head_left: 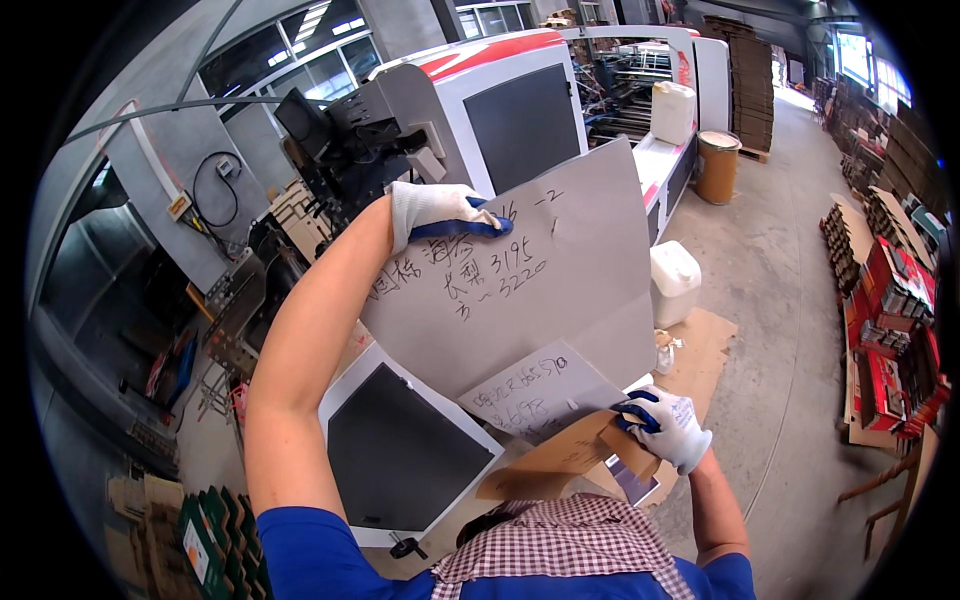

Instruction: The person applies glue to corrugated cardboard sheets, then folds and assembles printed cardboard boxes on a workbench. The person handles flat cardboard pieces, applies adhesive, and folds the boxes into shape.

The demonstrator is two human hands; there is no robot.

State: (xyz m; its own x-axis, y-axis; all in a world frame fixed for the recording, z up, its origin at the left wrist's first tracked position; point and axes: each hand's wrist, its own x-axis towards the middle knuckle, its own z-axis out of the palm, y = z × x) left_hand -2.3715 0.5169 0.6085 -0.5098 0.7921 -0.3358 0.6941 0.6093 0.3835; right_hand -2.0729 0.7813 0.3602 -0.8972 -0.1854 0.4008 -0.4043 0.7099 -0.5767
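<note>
Lg grey sheet (570, 300) is up in front of the body, tilted, between the 2 hands, w/ small grey sheet (545, 382) & brown cardboard (545, 462) at its lower edge. All 3 look light; lg sheet's prob. stiff-ish but bendy across its span, dry, easy to crease at corners. Best hold: opp. edges, 1 hand each. L hand (450, 214), gloved, is clamped on lg sheet's top edge, fingers over the face; R hand (665, 428), gloved, closes on cardboard's upper R end, can't tell if small sheet's pinched too. L arm (300, 390) reaches up/fwd, elbow bent; R forearm (718, 505) sits lower.
</note>
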